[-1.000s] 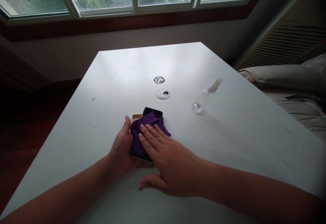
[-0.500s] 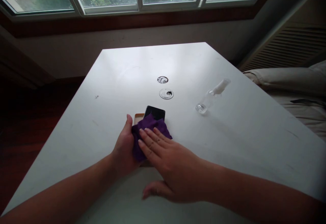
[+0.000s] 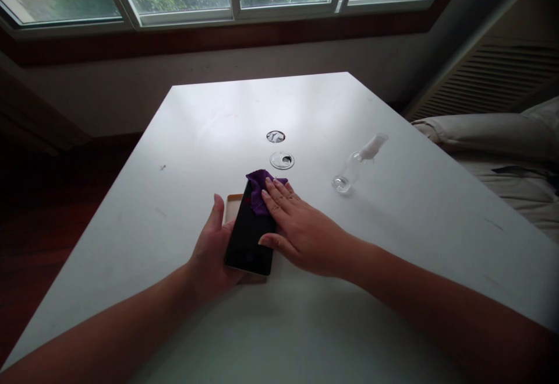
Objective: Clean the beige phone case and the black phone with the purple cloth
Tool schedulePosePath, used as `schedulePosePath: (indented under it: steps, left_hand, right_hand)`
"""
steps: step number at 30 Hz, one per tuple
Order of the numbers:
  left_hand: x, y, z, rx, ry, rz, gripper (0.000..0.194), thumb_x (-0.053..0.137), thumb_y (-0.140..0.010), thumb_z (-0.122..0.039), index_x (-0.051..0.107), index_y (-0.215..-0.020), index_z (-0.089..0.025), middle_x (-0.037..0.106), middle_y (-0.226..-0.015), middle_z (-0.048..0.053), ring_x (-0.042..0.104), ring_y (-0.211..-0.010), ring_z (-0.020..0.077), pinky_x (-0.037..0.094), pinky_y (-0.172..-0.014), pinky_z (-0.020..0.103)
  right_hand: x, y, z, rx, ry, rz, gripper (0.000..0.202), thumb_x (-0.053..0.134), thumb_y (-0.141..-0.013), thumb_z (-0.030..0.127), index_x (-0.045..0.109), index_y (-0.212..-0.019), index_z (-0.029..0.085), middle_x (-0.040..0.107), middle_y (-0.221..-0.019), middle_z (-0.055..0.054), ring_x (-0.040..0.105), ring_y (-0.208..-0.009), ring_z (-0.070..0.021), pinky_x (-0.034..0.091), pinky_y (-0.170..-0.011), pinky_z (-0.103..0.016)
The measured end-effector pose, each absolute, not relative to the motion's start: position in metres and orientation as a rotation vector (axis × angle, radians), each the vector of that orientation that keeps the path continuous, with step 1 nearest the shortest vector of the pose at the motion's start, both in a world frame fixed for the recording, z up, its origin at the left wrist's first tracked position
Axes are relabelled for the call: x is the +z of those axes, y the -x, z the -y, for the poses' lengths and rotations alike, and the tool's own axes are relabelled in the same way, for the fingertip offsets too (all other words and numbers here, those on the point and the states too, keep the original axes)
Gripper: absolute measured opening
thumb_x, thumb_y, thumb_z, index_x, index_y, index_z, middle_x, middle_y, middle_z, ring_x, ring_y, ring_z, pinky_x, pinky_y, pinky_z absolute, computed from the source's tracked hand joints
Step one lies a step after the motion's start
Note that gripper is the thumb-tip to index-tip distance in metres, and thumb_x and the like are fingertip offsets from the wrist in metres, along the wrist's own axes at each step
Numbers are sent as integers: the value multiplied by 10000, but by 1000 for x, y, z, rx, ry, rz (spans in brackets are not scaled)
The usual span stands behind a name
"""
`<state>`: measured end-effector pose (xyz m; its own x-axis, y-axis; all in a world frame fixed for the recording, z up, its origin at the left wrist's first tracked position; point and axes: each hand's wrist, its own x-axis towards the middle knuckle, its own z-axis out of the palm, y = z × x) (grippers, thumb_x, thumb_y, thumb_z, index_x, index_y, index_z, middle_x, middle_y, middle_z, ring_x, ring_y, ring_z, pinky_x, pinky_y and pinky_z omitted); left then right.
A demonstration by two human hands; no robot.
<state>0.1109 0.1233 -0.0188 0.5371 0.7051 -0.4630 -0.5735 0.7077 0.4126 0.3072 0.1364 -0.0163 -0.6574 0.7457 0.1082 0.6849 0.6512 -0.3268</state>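
Observation:
A black phone rests on my left hand, which lies under its left edge with the thumb raised and apart. My right hand presses a crumpled purple cloth flat against the phone's upper end; its fingers lie over the cloth and its thumb touches the phone's right side. Partly hidden beneath the phone and my left hand, a light case with a tan rim lies on the table.
On the white table, a clear spray bottle lies on its side at the right. Two round inserts, the far one and the near one, are set in the tabletop. Light cushions stand beyond the right edge.
My right hand and the cloth have moved up and away from me along the phone, uncovering its lower part. My left hand stays under the phone.

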Motion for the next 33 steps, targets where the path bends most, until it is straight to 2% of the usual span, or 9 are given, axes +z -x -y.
schedulePosePath:
  steps: [4, 8, 12, 15, 22, 25, 29, 33]
  left_hand:
    - [-23, -110, -128, 765, -140, -653, 860, 347, -925, -765, 518, -1443, -100, 640, -1294, 201, 597, -1244, 330, 425, -1097, 460]
    - [-24, -109, -130, 730, -83, -760, 872, 427, -895, -773, 553, -1401, -74, 666, -1238, 212, 622, -1208, 333, 438, -1089, 455]
    - [-18, -111, -126, 792, -171, -666, 800, 335, -957, -724, 543, -1418, -105, 637, -1305, 188, 607, -1236, 309, 430, -1100, 433]
    - [-15, -112, -124, 766, -198, -638, 804, 313, -964, -719, 539, -1422, -97, 625, -1324, 192, 604, -1240, 306, 424, -1105, 424]
    - [-19, -111, -128, 718, -91, -792, 853, 423, -908, -755, 563, -1385, -62, 671, -1225, 215, 634, -1189, 321, 448, -1083, 432]
    - [-18, -113, -128, 765, -136, -749, 799, 382, -939, -731, 541, -1420, -112, 659, -1263, 192, 628, -1202, 316, 448, -1080, 442]
    - [-15, -114, -125, 749, -215, -652, 807, 317, -963, -718, 529, -1431, -95, 617, -1331, 201, 598, -1245, 322, 428, -1097, 432]
    - [-16, -112, -125, 739, -143, -715, 834, 344, -944, -737, 523, -1429, -83, 637, -1294, 212, 610, -1227, 327, 429, -1096, 454]
  right_hand:
    - [-12, -295, -113, 442, 933, 2687, 917, 361, -981, 677, 251, -1558, -27, 103, -1610, -236, 60, -1529, -342, 146, -1258, -529]
    - [-12, -291, -107, 526, 722, 2741, 886, 327, -993, 673, 277, -1558, -8, 128, -1616, -213, 75, -1533, -311, 99, -1277, -472]
    - [-18, -301, -128, 415, 987, 2650, 825, 355, -1011, 619, 268, -1566, 14, 153, -1617, -205, 117, -1532, -310, 174, -1263, -505]
    - [-18, -303, -132, 353, 1141, 2611, 825, 331, -1020, 605, 281, -1549, -27, 163, -1602, -243, 119, -1526, -343, 192, -1246, -551]
    - [-12, -288, -103, 497, 718, 2746, 901, 331, -989, 677, 276, -1551, -26, 129, -1612, -225, 70, -1531, -321, 95, -1272, -494]
    - [-16, -295, -116, 468, 860, 2701, 828, 338, -1010, 631, 277, -1564, 18, 155, -1617, -200, 105, -1533, -299, 138, -1271, -491]
    - [-19, -301, -130, 386, 1162, 2586, 826, 362, -1013, 601, 274, -1555, -16, 160, -1603, -242, 120, -1528, -337, 209, -1237, -566]
    - [-16, -292, -113, 430, 911, 2667, 912, 377, -982, 666, 269, -1548, -41, 129, -1605, -255, 74, -1529, -353, 161, -1250, -556]
